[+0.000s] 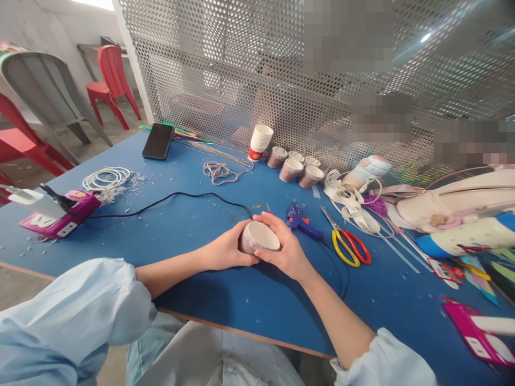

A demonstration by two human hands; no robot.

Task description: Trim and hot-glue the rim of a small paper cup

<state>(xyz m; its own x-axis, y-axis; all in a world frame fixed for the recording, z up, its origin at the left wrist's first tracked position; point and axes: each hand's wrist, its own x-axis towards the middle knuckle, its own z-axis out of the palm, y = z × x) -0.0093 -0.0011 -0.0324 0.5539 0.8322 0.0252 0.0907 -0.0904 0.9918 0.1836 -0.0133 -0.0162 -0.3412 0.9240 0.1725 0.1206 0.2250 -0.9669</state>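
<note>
Both my hands cup a small paper cup point(259, 237) wrapped in pale string, held just above the blue table point(193, 225). My left hand point(225, 251) wraps around its left side with curled fingers. My right hand point(284, 249) grips its right side and rim, thumb over the top. The cup's open mouth faces up and towards me. A blue glue gun point(301, 221) lies just right of my hands, its black cord point(169, 199) running left to a pink power strip point(60, 214).
Scissors with red and yellow handles point(349, 246) lie to the right. A stack of paper cups point(259, 142) and several wrapped cups point(295, 167) stand by the perforated metal screen point(281, 69). A phone point(158, 141), coiled cord point(107, 178), string point(219, 171), a white bag point(454, 201) and red chairs point(110, 80) surround.
</note>
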